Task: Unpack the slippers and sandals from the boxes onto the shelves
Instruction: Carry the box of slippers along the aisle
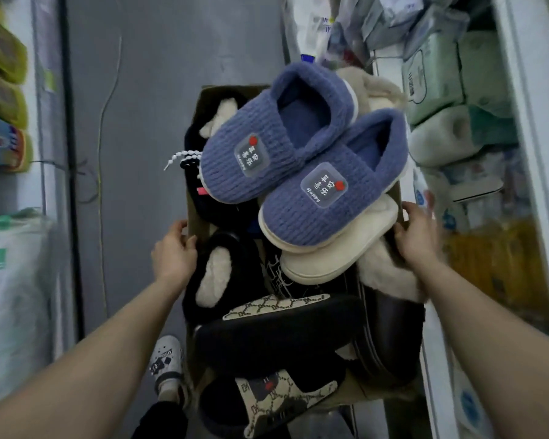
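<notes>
1. While both bare arms reach forward, the left hand (174, 252) grips the left wall of the brown cardboard box (193, 213), thumb curled over its rim, at about 9 o'clock of the box
2. Right hand (418, 233) grips the right rim at 3 o'clock, fingers curled over the edge
3. Pair of blue knitted slippers with cream soles (301, 160) lies on top of the heap, toward 12 o'clock, toes pointing down-left
4. Cream plush slipper (336, 248) sits under the nearer blue one
5. Black slipper with cream fleece lining (217, 274) lies at 8 o'clock
6. Black sandals with patterned beige straps (276, 331) fill the 6 o'clock end
7. Shelves with wrapped tissue packs (450, 99) stand at 2 o'clock, grey floor (146, 90) at 11 o'clock
</notes>
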